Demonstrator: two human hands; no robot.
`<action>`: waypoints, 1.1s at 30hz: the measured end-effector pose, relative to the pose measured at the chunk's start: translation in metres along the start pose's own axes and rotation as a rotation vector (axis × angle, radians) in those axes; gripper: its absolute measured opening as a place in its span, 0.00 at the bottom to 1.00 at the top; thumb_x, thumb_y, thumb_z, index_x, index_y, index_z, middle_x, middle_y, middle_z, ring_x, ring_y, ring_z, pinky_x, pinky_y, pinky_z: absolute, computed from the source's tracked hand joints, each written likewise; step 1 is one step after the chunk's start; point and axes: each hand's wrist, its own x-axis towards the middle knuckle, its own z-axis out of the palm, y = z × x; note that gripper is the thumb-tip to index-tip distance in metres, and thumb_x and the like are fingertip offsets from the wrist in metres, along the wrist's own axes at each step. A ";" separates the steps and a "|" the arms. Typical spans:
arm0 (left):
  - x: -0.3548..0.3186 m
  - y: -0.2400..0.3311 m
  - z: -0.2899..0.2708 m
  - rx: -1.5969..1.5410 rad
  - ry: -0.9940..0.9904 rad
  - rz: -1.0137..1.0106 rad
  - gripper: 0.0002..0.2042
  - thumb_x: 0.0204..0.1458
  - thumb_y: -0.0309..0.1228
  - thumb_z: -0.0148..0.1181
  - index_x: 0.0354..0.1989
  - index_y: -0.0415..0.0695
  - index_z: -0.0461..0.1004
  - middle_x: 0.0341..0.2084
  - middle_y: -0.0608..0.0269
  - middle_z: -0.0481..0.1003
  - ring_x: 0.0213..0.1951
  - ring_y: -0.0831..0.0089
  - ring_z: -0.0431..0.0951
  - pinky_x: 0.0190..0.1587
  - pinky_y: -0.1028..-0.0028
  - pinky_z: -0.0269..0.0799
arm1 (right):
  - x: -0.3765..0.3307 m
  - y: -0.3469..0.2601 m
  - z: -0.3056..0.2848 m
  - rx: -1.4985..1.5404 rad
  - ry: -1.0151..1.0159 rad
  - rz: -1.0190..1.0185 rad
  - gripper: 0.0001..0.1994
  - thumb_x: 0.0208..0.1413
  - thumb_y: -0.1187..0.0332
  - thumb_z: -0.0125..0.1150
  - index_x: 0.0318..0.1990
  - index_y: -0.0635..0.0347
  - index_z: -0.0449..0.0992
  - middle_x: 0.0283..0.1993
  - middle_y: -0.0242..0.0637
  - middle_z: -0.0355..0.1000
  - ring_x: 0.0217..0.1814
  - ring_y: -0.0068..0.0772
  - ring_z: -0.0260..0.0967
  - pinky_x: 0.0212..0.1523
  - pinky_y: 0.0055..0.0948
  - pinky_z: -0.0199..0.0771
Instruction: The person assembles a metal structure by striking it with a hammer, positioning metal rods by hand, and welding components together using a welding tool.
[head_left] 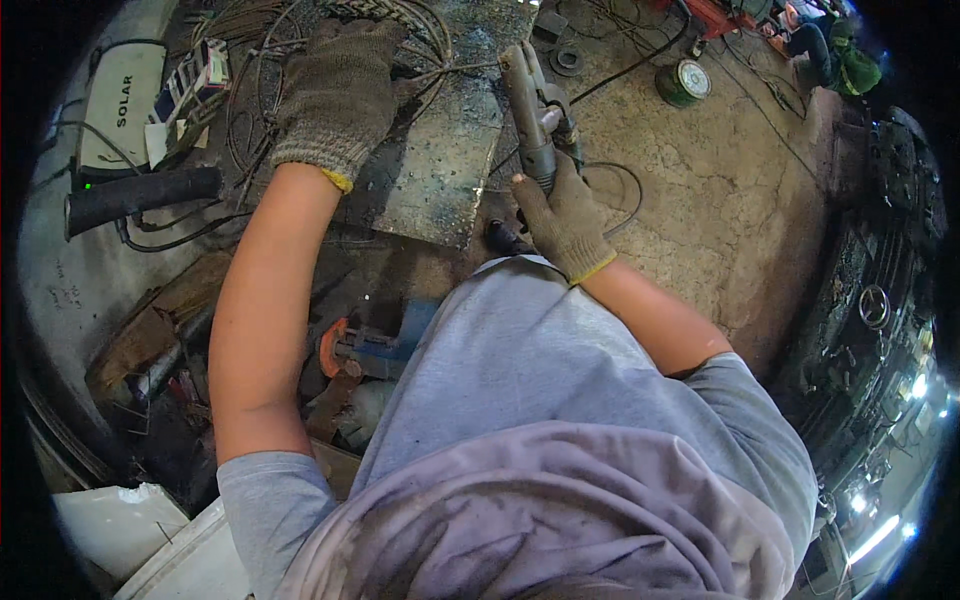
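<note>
My left hand (335, 95), in a grey knit glove, rests palm down among bent metal rods and wires (420, 40) at the top left of a scorched steel plate (450, 150). My right hand (560, 215), gloved the same way, grips the handle of a grey welding electrode holder (533, 110) that points away from me over the plate's right edge. A black cable (620, 185) loops from the holder across the concrete floor.
A black rubber-covered bar (140, 195) and a white box with a green light (120, 100) lie at the left. A blue and orange vise (370, 345) sits below the plate. A green wire spool (683, 82) lies on cracked concrete; a dark car front (880, 300) stands at right.
</note>
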 end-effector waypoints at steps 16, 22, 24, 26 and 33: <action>-0.004 -0.007 0.000 0.037 0.048 0.040 0.29 0.53 0.49 0.68 0.63 0.51 0.74 0.59 0.53 0.76 0.64 0.53 0.71 0.68 0.54 0.65 | 0.002 0.010 0.007 -0.145 0.151 -0.370 0.22 0.62 0.57 0.65 0.54 0.65 0.70 0.45 0.53 0.75 0.48 0.54 0.76 0.48 0.46 0.77; -0.005 -0.009 0.004 0.038 0.066 0.041 0.29 0.53 0.49 0.68 0.63 0.51 0.74 0.59 0.53 0.76 0.64 0.53 0.71 0.68 0.54 0.65 | -0.006 0.002 0.007 -0.187 0.241 -0.497 0.20 0.65 0.57 0.63 0.58 0.59 0.77 0.52 0.45 0.76 0.50 0.44 0.77 0.47 0.35 0.80; -0.006 -0.008 -0.002 0.042 0.068 0.043 0.29 0.53 0.49 0.68 0.63 0.51 0.74 0.59 0.53 0.76 0.64 0.53 0.71 0.67 0.54 0.65 | 0.008 0.029 0.021 -0.329 0.416 -0.771 0.17 0.64 0.59 0.65 0.55 0.56 0.79 0.56 0.42 0.76 0.50 0.44 0.77 0.48 0.35 0.80; -0.007 -0.007 -0.003 0.035 0.064 0.043 0.29 0.53 0.49 0.68 0.63 0.51 0.74 0.59 0.53 0.76 0.64 0.53 0.71 0.67 0.54 0.65 | 0.010 0.029 0.023 -0.228 0.401 -0.768 0.16 0.63 0.60 0.67 0.54 0.56 0.79 0.54 0.41 0.77 0.49 0.43 0.77 0.48 0.36 0.80; -0.004 -0.007 -0.003 0.028 0.057 0.052 0.30 0.53 0.49 0.68 0.63 0.51 0.74 0.59 0.53 0.76 0.64 0.53 0.71 0.67 0.54 0.66 | 0.001 0.022 0.021 -0.217 0.376 -0.657 0.15 0.63 0.60 0.68 0.53 0.55 0.80 0.47 0.35 0.80 0.44 0.37 0.78 0.44 0.32 0.80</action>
